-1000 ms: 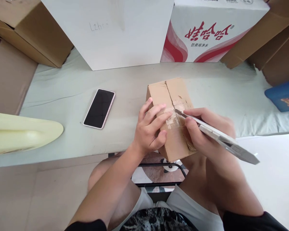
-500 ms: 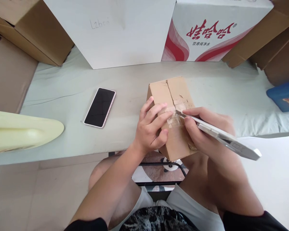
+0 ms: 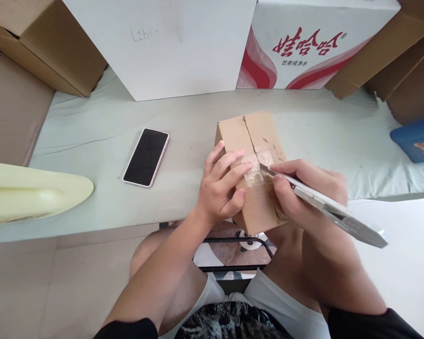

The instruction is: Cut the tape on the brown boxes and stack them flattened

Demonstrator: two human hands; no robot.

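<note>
A small brown cardboard box stands at the table's front edge, with clear tape across the seam on its top. Spread over its left side and top, the fingers of my left hand press on the box and hold it; the thumb is bent near the front. My right hand grips a white utility knife like a pen. The knife's blade points left, its tip touching the tape at the seam. How deep the tip sits cannot be seen.
A phone lies face up to the left. Nearer the left edge is a pale yellow curved object. Behind stand a large white box, a red-and-white carton and brown cartons. A blue item sits far right.
The knife's rear end has swung slightly down and right, and my right hand has shifted a little right. My left hand and the box stay nearly in place.
</note>
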